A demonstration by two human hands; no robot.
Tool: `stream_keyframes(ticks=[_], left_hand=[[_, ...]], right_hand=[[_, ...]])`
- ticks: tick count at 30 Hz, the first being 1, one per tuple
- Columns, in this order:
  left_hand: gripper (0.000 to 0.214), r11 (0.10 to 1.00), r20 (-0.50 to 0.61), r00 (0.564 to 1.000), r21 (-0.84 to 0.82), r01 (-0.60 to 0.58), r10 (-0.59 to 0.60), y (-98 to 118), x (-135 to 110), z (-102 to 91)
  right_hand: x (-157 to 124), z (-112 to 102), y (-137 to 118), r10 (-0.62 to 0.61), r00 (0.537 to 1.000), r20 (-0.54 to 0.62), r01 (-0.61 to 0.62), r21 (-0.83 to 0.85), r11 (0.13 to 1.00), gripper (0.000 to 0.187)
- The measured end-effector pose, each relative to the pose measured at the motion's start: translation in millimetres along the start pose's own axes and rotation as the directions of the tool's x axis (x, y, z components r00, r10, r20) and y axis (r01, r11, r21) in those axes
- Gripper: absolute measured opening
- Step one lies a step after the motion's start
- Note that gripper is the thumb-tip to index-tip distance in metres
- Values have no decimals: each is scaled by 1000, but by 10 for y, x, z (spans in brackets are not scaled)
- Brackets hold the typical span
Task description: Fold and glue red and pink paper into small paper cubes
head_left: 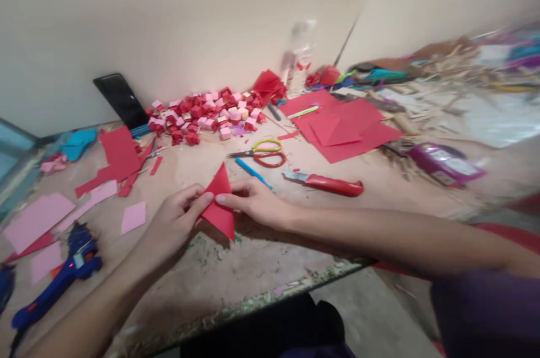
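Observation:
Between my two hands is a piece of red folded paper (pixel 221 217), raised just over the front of the table, with pointed corners at its top and bottom. My left hand (pixel 185 209) pinches its left side, thumb on the face and fingers behind. From the other side my right hand (pixel 257 203) grips it the same way, its thumb nearly meeting the left one. Just beyond the hands lie scissors (pixel 265 153) with yellow and red handles, a blue pen-like stick (pixel 253 172) and a red-handled utility knife (pixel 333 184) with its blade out.
A blue glue gun (pixel 67 279) lies at front left near pink paper pieces (pixel 40 220). Small red and pink folded paper cubes (pixel 206 113) are heaped along the wall beside a leaning phone (pixel 121 99). Red sheets (pixel 367 122), a plastic bottle (pixel 301 60) and a purple tape dispenser (pixel 442 164) stand rightward.

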State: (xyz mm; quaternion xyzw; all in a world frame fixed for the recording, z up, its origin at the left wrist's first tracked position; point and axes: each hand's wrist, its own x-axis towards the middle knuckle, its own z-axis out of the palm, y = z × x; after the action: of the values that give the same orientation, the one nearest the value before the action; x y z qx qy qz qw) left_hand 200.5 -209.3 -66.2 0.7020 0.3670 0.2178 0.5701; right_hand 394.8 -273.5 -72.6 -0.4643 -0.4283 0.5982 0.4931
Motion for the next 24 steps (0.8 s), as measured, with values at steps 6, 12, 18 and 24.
stream_keyframes(ticks=[6, 12, 18, 24], left_hand=[[29, 991, 57, 998, -127, 46, -40, -106, 58, 13], [35, 979, -21, 999, -203, 21, -26, -121, 101, 32], [33, 977, -29, 999, -211, 7, -14, -114, 91, 39], [29, 981, -23, 1000, -196, -9, 4, -146, 69, 25]], right_hand=[[24, -49, 92, -7, 999, -34, 11, 118, 993, 33], [43, -101, 115, -55, 995, -82, 58, 34, 998, 32], [45, -74, 98, -93, 993, -73, 94, 17, 995, 22], [44, -63, 89, -98, 992, -80, 97, -12, 995, 20]])
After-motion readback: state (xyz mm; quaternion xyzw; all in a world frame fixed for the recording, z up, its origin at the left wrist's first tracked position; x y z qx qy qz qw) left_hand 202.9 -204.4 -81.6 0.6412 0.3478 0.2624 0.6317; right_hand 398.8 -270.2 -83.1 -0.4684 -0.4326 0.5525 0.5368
